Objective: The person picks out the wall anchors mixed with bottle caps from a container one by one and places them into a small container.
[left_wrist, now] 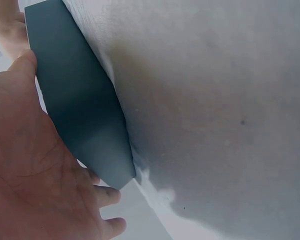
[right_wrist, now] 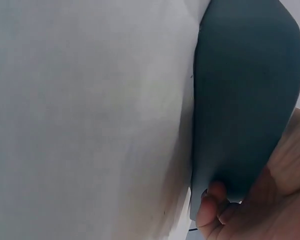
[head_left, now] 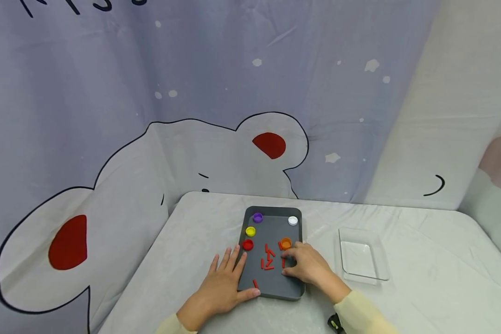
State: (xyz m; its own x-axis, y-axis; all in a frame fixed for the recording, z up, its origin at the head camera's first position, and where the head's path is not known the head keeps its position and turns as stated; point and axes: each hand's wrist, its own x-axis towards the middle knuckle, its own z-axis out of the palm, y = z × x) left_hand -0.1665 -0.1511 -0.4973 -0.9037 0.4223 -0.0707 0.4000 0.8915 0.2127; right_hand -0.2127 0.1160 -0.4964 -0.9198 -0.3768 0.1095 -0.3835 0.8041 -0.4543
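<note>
On a grey rectangular tray lie several short red sticks. My right hand reaches over the tray's right rim with bent fingers. Its thumb and forefinger tips stand apart, at either end of an upright-lying red stick; contact is too small to make out. My left hand rests against the tray's left side, fingers spread, thumb at the front rim near another stick. In the left wrist view its palm faces the tray's outer wall. The right wrist view shows curled fingers beside the wall.
Small round caps sit in the tray: purple, white, yellow, red and orange. A clear glass dish stands right of the tray on the white tablecloth. A printed curtain hangs behind.
</note>
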